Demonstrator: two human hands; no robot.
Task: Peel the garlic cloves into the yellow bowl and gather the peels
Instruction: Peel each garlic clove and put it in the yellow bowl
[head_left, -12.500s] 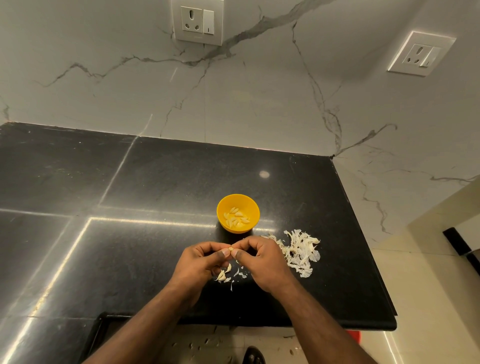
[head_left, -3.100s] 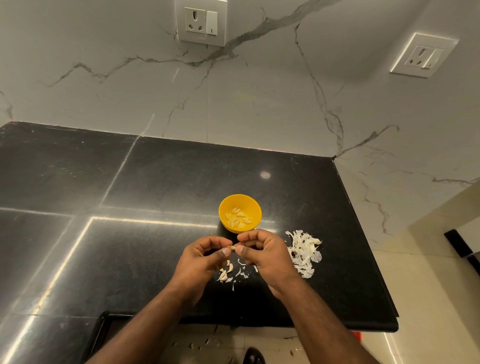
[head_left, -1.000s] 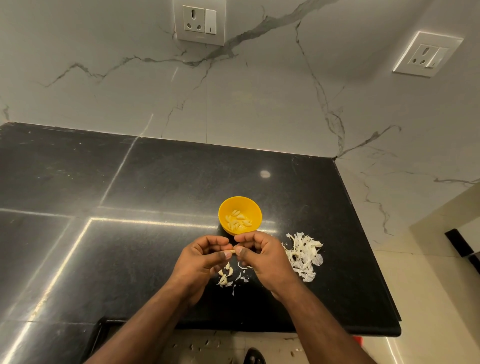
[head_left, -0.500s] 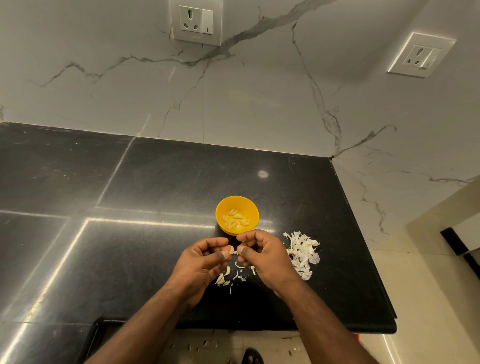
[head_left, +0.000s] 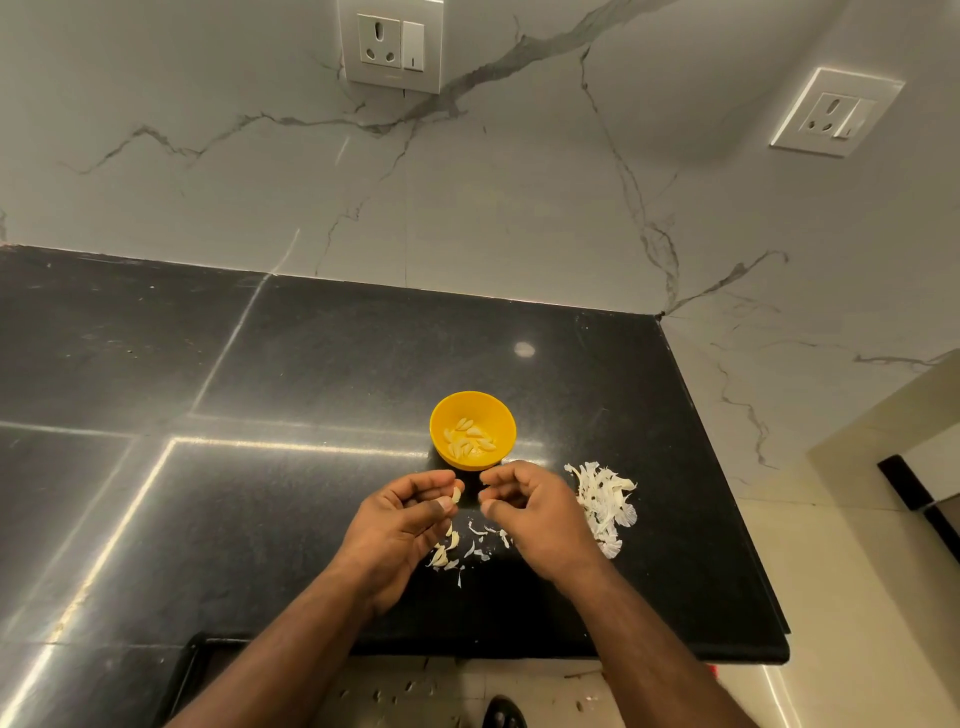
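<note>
A small yellow bowl (head_left: 485, 410) stands on the black counter (head_left: 311, 364) with several peeled garlic cloves (head_left: 469, 439) inside. Just in front of it, my left hand (head_left: 402, 525) pinches a pale garlic clove (head_left: 456, 493) between thumb and fingertips. My right hand (head_left: 530, 512) hovers a short gap to the right of that clove, fingers curled; whether it holds a bit of skin I cannot tell. Loose cloves and skin scraps (head_left: 457, 548) lie on the counter under my hands. A white heap of peels (head_left: 605, 501) sits right of my right hand.
The counter ends at a front edge (head_left: 571, 652) close to my forearms and at a right edge by the marble wall. Two wall sockets (head_left: 392, 44) (head_left: 836, 111) sit above. Peel scraps lie on the floor (head_left: 395, 693) below, next to a dark shoe (head_left: 501, 714).
My hands, which were pressed together on the clove, have drawn apart. The clove stays in my left hand and my right hand has shifted slightly to the right.
</note>
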